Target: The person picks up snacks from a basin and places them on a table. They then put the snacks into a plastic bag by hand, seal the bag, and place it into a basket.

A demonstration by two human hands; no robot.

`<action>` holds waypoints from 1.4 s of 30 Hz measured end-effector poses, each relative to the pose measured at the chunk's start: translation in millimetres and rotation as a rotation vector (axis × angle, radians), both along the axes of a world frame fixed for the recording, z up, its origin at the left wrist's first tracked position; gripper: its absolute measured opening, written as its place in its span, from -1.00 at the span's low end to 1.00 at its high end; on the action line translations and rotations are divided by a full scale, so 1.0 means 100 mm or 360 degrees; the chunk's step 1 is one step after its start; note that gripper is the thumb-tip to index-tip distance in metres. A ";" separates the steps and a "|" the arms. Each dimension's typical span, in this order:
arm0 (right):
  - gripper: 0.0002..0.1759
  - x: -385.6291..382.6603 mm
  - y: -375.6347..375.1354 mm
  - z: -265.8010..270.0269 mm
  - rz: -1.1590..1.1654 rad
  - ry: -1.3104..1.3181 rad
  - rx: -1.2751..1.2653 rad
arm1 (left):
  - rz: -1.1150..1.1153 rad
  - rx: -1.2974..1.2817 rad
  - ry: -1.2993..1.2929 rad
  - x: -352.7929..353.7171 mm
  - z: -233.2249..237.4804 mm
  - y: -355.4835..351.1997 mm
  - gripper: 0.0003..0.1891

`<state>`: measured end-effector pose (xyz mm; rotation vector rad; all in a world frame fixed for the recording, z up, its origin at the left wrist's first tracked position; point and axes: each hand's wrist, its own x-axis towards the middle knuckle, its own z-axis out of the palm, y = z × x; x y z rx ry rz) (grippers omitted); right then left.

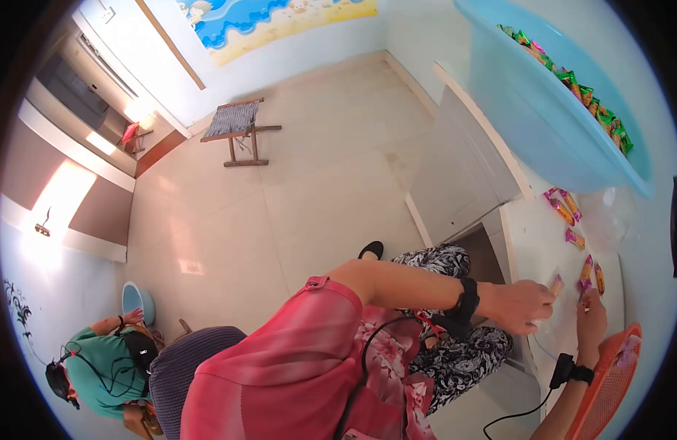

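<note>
My left hand [522,304] reaches across my lap to the white table [533,242], fingers closed around a small orange-pink snack packet [556,284] at its tips. My right hand [592,319] rests on the table just beside it, fingers curled on a pink packet [584,296]. Both wrists wear black bands. Two more packets [592,273] lie just beyond my right hand, and a few others [563,205] lie farther along the table next to a crumpled clear plastic bag [610,216].
A big light-blue basin [544,125] full of green and orange packets stands on the table's far end. An orange plastic basket [610,381] sits by my right forearm. Another person in green [96,374] sits low on the floor beside a small blue basin [136,301]. A wooden stool [239,125] stands across the tiled floor.
</note>
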<state>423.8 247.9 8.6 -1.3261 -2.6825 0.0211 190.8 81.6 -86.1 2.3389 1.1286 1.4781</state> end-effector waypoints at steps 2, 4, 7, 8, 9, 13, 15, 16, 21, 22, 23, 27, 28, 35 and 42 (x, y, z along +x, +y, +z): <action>-0.78 0.06 -0.12 0.00 -0.0134 0.0100 -0.0017 | 0.0006 -0.0025 0.0045 0.01 0.00 0.03 -0.76; -0.76 0.02 -0.33 0.11 -0.0284 0.0163 -0.0043 | -0.0015 -0.0044 0.0083 -0.01 0.07 0.02 -0.80; -0.73 0.09 -0.69 0.24 -0.0318 0.0360 0.0068 | 0.0004 -0.0059 0.0067 0.00 0.08 0.05 -0.85; -0.72 0.14 -0.77 0.24 -0.0298 0.0450 0.0146 | 0.0009 -0.0056 0.0083 -0.02 0.08 0.07 -0.86; -0.70 0.22 -0.85 0.25 -0.0269 0.0571 0.0188 | -0.0008 -0.0061 0.0086 -0.03 0.11 0.05 -0.86; -0.78 0.35 -1.39 0.28 -0.0323 0.1142 0.0095 | -0.0015 -0.0018 0.0118 -0.10 0.22 0.01 -0.89; -0.80 0.38 -1.67 0.23 -0.0387 0.1353 0.0002 | -0.0063 0.0066 0.0178 -0.16 0.32 0.02 -0.90; -0.80 0.34 -1.83 0.23 -0.0476 0.1438 -0.0033 | -0.0037 0.0029 0.0139 -0.12 0.34 -0.01 -0.89; -0.76 0.21 -2.39 0.07 -0.0564 0.1518 -0.0072 | 0.0084 0.0039 0.0155 -0.02 0.47 -0.10 -0.82; -0.75 0.19 -2.45 0.06 -0.0555 0.1473 -0.0061 | 0.0120 0.0085 0.0214 0.02 0.48 -0.11 -0.80; -0.74 0.15 -2.48 0.04 -0.0494 0.1478 -0.0013 | 0.0121 0.0110 0.0256 0.05 0.48 -0.12 -0.79; -0.72 0.11 -2.51 -0.05 -0.0319 0.1328 0.0190 | 0.0161 0.0161 0.0376 0.12 0.57 -0.18 -0.78; -0.72 0.08 -2.51 -0.06 -0.0302 0.1277 0.0251 | 0.0182 0.0165 0.0390 0.14 0.59 -0.19 -0.78; -0.72 -0.05 -2.42 -0.08 -0.0338 0.1097 0.0418 | 0.0112 0.0322 0.0398 0.26 0.62 -0.26 -0.68; -0.65 -0.24 -2.22 -0.34 -0.0481 0.1296 0.0142 | -0.0012 0.0341 0.0256 0.34 0.54 -0.26 -0.65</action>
